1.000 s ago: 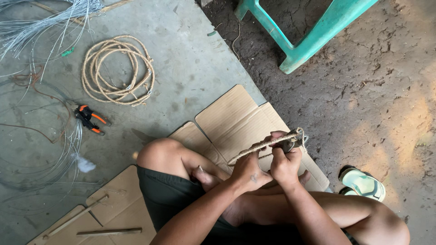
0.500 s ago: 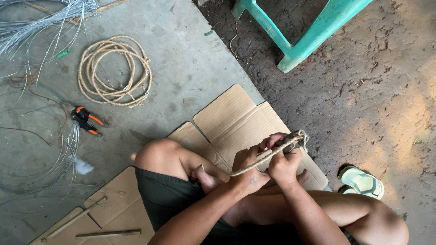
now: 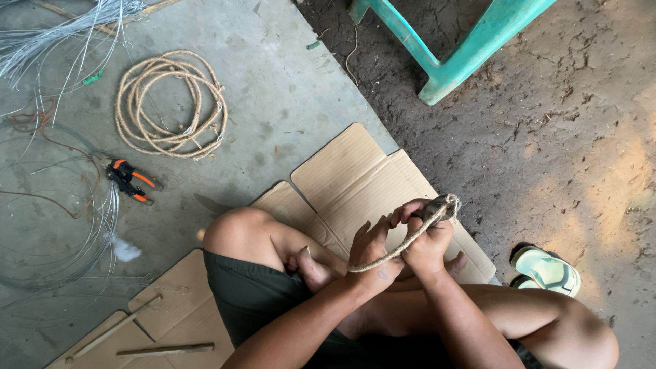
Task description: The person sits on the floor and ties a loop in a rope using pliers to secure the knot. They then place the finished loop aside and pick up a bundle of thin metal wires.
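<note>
Concrete floor (image 3: 287, 102): rope coil (image 3: 171, 106), pliers (image 3: 131, 180)

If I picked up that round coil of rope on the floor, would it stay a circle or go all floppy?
The rope coil would probably sag and droop, since its loops lie loose and uneven. Small ties seem to bind it in places, so it may hold together. It looks thin, so likely light.

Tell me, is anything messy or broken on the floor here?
Nothing looks broken. The wires lie in a loose tangle around the orange-handled pliers, and the cardboard is flattened on the ground. The rope coil is neat. Both hands, left hand and right hand, hold a rope-wrapped stick.
</note>
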